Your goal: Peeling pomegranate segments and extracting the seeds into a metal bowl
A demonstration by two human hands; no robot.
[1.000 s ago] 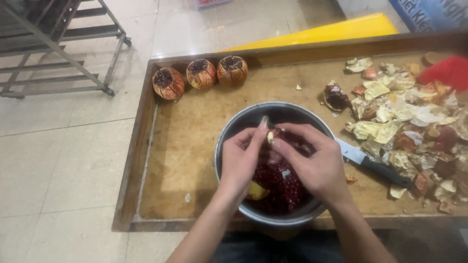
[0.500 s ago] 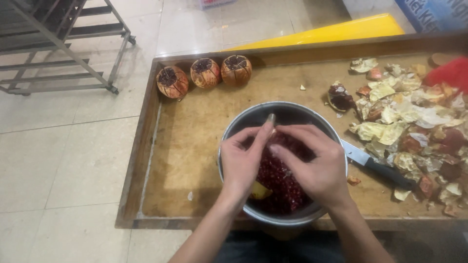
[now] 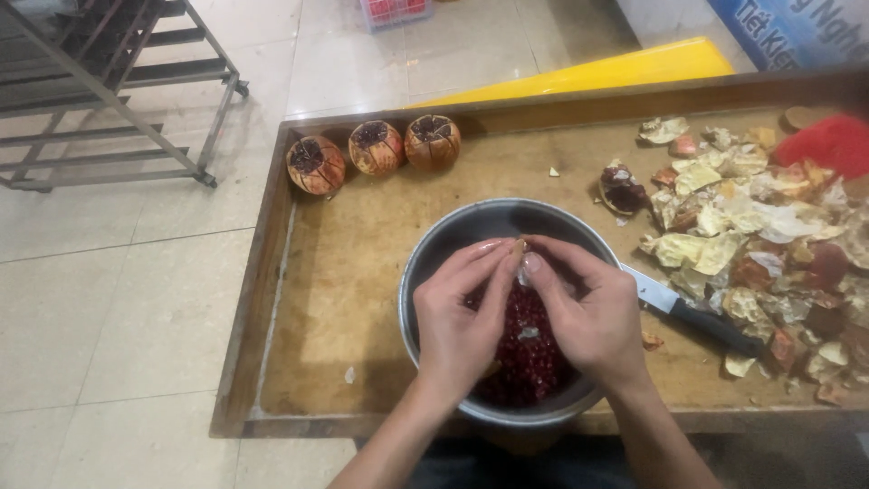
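Could scatter red seeds past the rim of the round grey metal bowl [image 3: 434, 243] if the piece bursts under hard thumb pressure; could also nick a wrist on the black-handled knife [image 3: 697, 313] lying just beside the bowl. Left hand [image 3: 459, 317] and right hand [image 3: 588, 312] curled, fingertips pinching a small pale pomegranate piece [image 3: 520, 246] above the seed heap [image 3: 525, 362]. Farther out on the wooden worktop [image 3: 362, 272]: three scored pomegranates [image 3: 374, 149], peel scraps [image 3: 751, 226].

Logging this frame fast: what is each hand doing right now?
Left hand: closed, fingers pinching a small pomegranate piece over the bowl.
Right hand: closed, fingers pinching the same piece.
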